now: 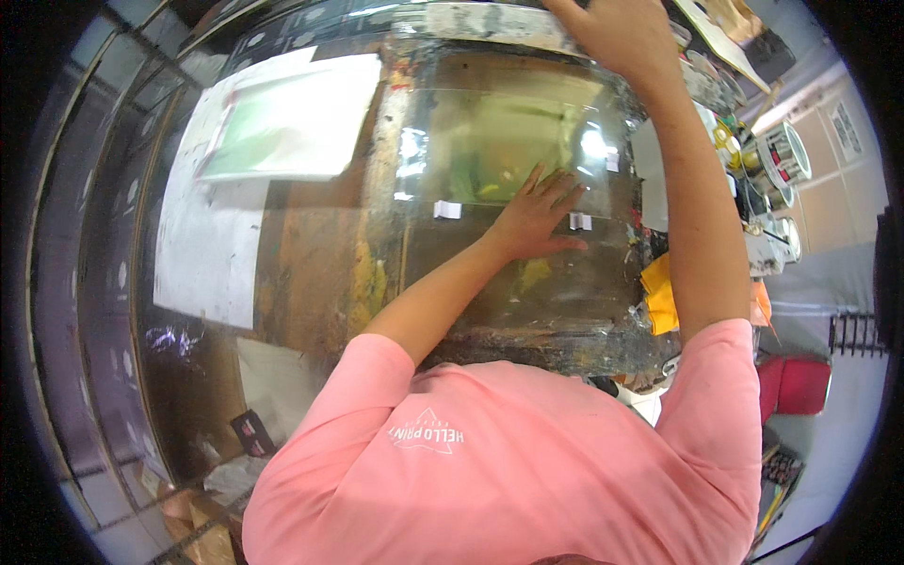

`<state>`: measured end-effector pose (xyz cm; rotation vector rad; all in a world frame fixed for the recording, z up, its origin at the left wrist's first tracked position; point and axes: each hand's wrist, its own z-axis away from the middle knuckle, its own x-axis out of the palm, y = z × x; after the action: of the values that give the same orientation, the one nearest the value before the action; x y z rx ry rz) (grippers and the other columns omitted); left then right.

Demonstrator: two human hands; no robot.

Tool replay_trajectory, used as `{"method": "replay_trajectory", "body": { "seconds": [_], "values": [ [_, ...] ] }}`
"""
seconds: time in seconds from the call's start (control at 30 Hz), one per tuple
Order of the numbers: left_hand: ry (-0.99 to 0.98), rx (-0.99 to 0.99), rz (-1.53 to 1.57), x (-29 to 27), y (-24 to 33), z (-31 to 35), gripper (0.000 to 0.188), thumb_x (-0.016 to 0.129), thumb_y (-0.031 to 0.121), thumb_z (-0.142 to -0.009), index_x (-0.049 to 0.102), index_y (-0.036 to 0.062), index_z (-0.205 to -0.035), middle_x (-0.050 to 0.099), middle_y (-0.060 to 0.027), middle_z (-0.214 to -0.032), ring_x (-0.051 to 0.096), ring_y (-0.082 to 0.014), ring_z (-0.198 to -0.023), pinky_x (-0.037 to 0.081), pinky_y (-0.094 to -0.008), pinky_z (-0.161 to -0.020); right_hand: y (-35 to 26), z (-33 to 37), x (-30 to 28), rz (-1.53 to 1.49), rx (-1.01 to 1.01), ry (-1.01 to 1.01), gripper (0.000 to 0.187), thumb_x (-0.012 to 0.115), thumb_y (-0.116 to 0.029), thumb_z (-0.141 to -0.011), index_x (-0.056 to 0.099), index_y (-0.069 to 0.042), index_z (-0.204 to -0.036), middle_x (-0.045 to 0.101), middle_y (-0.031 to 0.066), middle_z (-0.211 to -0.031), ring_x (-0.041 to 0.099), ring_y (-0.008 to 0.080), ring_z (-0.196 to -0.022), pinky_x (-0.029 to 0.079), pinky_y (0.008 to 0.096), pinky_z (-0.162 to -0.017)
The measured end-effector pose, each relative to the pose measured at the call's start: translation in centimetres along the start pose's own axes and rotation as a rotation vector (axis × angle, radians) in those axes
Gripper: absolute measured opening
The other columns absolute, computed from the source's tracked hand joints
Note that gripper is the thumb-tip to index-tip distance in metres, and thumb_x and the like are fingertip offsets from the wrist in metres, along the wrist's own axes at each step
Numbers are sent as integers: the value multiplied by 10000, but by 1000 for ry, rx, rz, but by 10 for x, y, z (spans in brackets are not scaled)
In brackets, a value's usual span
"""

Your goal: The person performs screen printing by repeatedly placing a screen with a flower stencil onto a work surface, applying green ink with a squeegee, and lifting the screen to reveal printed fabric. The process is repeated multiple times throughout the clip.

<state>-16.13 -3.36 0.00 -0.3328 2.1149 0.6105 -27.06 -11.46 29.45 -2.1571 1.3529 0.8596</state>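
My left hand [539, 215] lies flat with fingers spread on a clear glossy sheet [443, 104] that covers a stained, brownish work surface. The sheet reflects bright light. Small white tabs, one [447, 210] left of that hand and another [580, 221] just right of it, sit on the surface. My right hand [626, 36] is stretched to the far side, near the right end of a paint-stained pale bar [490, 24]. Its fingertips are cut off by the picture's upper edge, so whether it grips anything is hidden.
White sheets [212, 254] lie at the left, with a white-and-green printed sheet [292, 122] on top. Paint cans [783, 155] crowd the right side. A yellow-orange cloth [661, 294] hangs by the right edge. Metal racks [80, 235] stand at far left, a red chair [800, 384] at right.
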Motion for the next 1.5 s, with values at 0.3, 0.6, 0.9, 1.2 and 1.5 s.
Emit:
{"method": "replay_trajectory", "body": {
  "seconds": [0.3,0.6,0.9,1.2,1.5],
  "values": [
    [715,-720,802,-165,-35,10,1107,987,496,-714,490,-57,-1534,697,-169,-1291,708,-267,-1121,566,-426,-984,-9,51,12,71,80,-138,630,628,-478,-991,643,-2,-1403,753,240,-1002,705,415,-983,496,490,-887],
    [230,-937,359,-127,-22,94,1199,970,669,-600,573,-22,-1496,606,-198,-1377,608,-334,-1255,467,-465,-1088,-12,177,40,-233,127,-740,374,713,-460,-974,766,-92,-1023,731,155,-1020,693,368,-982,521,502,-843],
    [119,-857,-129,-94,-34,123,1226,907,788,-527,635,74,-1486,566,-101,-1156,495,-292,-1172,280,-496,-1098,-30,242,80,-172,89,-564,341,821,-316,-872,734,-116,-1134,692,78,-1025,697,296,-942,593,435,-766],
    [177,-823,-135,-97,-36,121,1170,980,679,-488,673,67,-1437,564,-62,-1121,540,-258,-1113,349,-462,-1025,65,143,207,-64,32,-464,404,707,-503,-958,763,-138,-1123,710,83,-1001,704,318,-949,584,477,-775],
    [157,-919,67,-103,-33,117,1215,979,666,-528,607,55,-1510,681,-102,-1098,547,-275,-1096,376,-457,-1035,123,60,246,-101,95,-548,512,612,-612,-999,755,-147,-1158,765,133,-1015,738,366,-984,580,507,-821]
  ]
}}
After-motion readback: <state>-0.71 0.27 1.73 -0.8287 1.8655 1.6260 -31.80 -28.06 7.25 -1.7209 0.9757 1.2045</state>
